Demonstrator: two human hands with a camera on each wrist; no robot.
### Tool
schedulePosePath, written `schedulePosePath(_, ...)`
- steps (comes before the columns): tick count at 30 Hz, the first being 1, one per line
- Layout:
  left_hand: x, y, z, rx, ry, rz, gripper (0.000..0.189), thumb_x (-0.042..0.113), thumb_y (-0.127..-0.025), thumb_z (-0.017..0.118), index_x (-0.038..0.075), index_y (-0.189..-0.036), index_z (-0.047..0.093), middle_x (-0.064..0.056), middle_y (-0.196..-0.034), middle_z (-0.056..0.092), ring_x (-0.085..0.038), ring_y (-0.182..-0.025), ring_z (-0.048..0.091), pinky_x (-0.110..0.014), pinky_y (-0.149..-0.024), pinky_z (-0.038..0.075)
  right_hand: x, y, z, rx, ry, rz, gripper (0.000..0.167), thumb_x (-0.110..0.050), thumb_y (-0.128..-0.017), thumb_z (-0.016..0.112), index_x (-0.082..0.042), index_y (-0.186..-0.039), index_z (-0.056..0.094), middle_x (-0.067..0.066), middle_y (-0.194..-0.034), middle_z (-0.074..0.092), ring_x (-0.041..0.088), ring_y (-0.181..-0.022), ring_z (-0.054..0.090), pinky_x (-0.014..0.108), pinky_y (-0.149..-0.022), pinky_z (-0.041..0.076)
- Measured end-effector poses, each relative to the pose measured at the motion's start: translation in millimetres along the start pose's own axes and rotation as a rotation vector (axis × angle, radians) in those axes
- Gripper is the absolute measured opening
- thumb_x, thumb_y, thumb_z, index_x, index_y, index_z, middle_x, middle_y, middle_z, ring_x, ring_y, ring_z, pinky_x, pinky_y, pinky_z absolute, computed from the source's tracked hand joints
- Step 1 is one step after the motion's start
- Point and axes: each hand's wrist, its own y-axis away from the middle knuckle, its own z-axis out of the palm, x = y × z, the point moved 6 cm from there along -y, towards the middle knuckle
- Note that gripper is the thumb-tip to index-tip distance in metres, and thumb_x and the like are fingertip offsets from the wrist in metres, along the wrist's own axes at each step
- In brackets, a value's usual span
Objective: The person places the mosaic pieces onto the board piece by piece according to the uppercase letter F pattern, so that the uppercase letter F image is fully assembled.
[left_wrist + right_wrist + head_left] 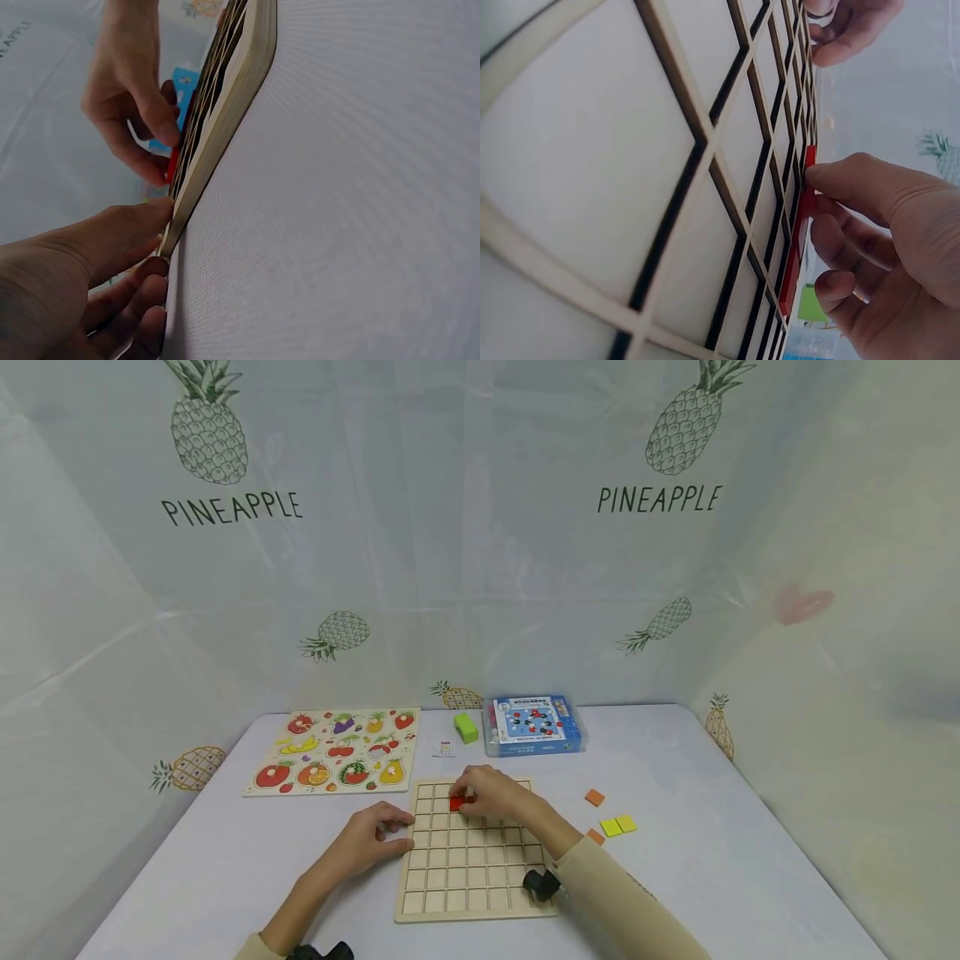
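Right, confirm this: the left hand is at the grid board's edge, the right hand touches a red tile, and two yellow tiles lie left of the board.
Wrong side: the head view shows the two yellow tiles lying right of the grid board. The rest stands.

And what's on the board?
At least one red tile, at the fingertips of the right hand. That hand and its forearm cover part of the board, so anything there can't be seen.
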Motion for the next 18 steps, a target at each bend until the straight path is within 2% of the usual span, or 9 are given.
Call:
schedulePosePath(4, -0.9, -0.7, 0.5, -0.001, -0.003, -0.004, 0.031, 0.027, -0.08, 0.081, 0.014, -0.107, 0.073, 0.002, -0.098, 0.065, -0.012, -0.086, 0.056, -0.019, -0.069, 0.044, 0.6, 0.6, -0.4, 0.002, 0.0, 0.004, 0.024, -0.017, -0.088, 0.072, -0.013, -0.112, 0.073, -0.001, -0.103, 0.067, 0.008, -0.084, 0.055, 0.02, -0.077, 0.048)
schedulePosePath(11, -3.0, -2.0, 0.8, 0.001, 0.004, 0.005, 0.03, 0.028, -0.08, 0.081, 0.015, -0.106, 0.073, 0.002, -0.096, 0.065, -0.013, -0.085, 0.055, -0.019, -0.068, 0.044, -2.5, 5.4, -8.0, 0.028, -0.017, -0.012, 0.024, -0.015, -0.089, 0.071, -0.011, -0.113, 0.073, 0.002, -0.106, 0.068, 0.018, -0.094, 0.062, 0.021, -0.077, 0.048)
schedulePosePath(18, -3.3, -1.3, 0.0, 0.004, 0.013, 0.019, 0.032, 0.03, -0.079, 0.081, 0.015, -0.106, 0.073, 0.002, -0.097, 0.065, -0.013, -0.085, 0.055, -0.019, -0.067, 0.044, 1.0, 20.8, -21.3, 0.05, -0.011, -0.018, 0.024, -0.016, -0.09, 0.07, -0.008, -0.113, 0.073, 0.004, -0.106, 0.068, 0.013, -0.084, 0.059, 0.02, -0.071, 0.048)
